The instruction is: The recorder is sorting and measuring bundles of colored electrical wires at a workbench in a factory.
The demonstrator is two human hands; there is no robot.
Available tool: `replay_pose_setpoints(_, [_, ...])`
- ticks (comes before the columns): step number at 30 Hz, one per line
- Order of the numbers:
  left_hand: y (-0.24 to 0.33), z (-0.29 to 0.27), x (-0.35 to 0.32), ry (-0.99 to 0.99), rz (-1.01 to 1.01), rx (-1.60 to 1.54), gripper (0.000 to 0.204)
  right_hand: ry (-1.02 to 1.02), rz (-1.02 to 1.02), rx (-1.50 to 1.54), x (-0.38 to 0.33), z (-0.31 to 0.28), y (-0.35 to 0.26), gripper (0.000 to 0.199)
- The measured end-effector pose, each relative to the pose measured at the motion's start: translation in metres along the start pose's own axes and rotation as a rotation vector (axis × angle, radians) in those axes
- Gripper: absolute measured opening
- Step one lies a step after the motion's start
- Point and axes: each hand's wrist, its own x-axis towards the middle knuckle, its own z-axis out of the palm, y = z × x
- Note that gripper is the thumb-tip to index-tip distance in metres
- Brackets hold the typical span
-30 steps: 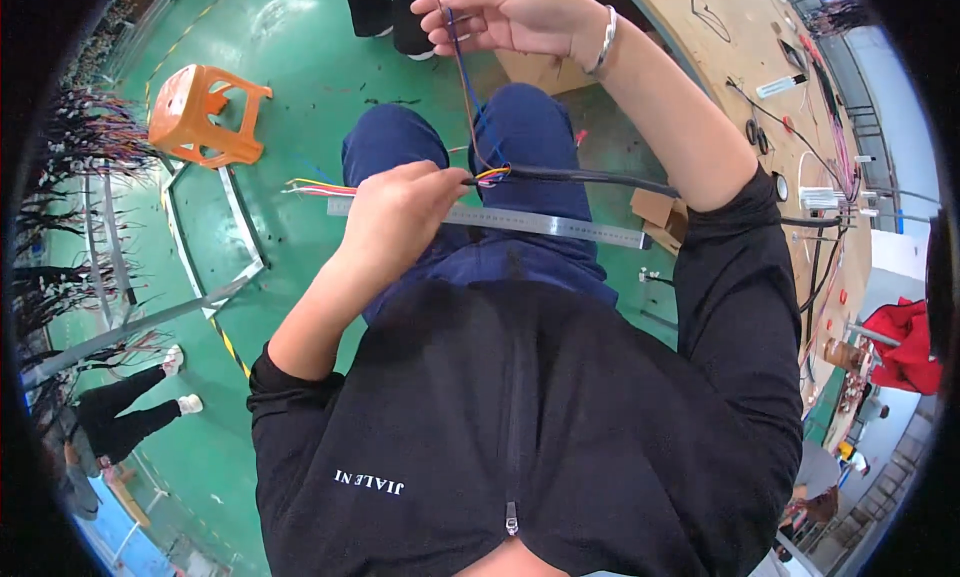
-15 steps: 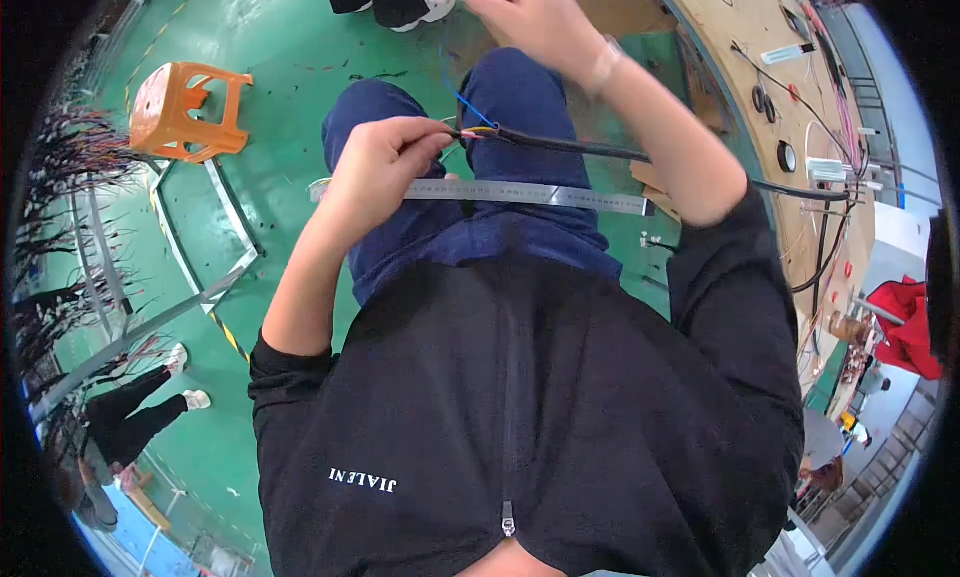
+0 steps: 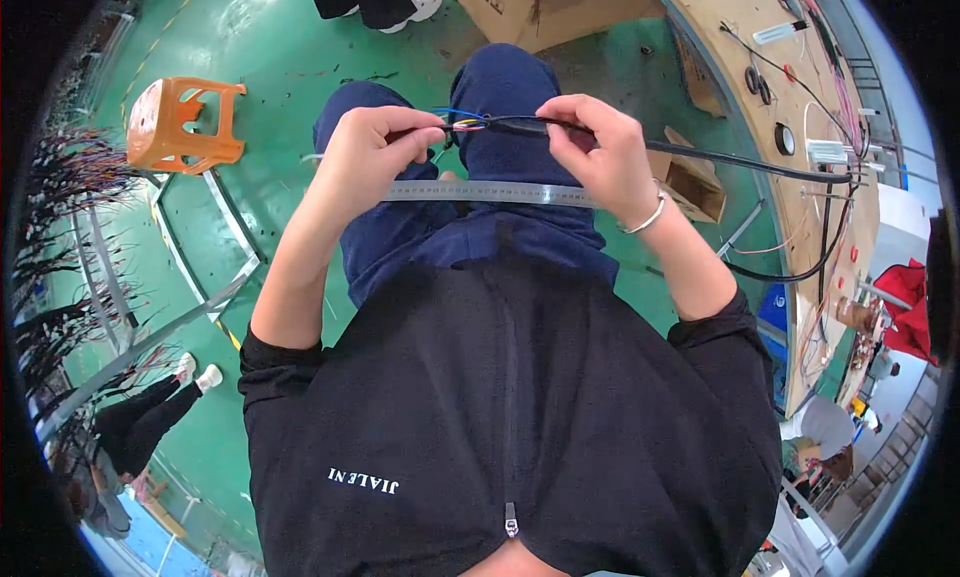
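A black cable crosses in front of me above my lap, with coloured wires (blue, yellow, pink and white) showing at its left end. My left hand is closed, thumb and fingers pinching the ends of those wires. My right hand pinches the black cable a short way right of where the wires emerge. A metal ruler lies across my thighs below both hands; its right end is hidden behind my right hand.
A wooden workbench curves along the right, bearing scissors, a tape roll and more cables. Open cardboard boxes stand ahead on the floor. An orange stool and hanging wire bundles are at left. Other people stand nearby.
My right hand has come down from the upper right and closed on the black cable. The blue wire, which stretched up and away, now lies low near my left hand's fingertips.
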Motion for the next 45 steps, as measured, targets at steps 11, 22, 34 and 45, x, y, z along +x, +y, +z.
replay_pose_setpoints(11, [-0.015,0.016,-0.020,0.198,0.496,0.409,0.014,-0.686,0.107,0.016,-0.003,-0.055,0.003,0.014])
replay_pose_setpoints(22, [-0.046,0.048,-0.052,0.299,0.839,1.089,0.027,-1.254,0.699,0.300,0.074,0.105,0.042,0.041])
replay_pose_setpoints(34, [-0.078,0.065,-0.071,0.195,0.754,0.906,0.037,-0.329,0.892,0.839,0.146,0.137,0.039,0.019])
replay_pose_setpoints(45, [-0.092,0.051,-0.055,0.322,0.393,0.406,0.026,-0.386,0.406,1.086,0.184,0.109,-0.035,0.035])
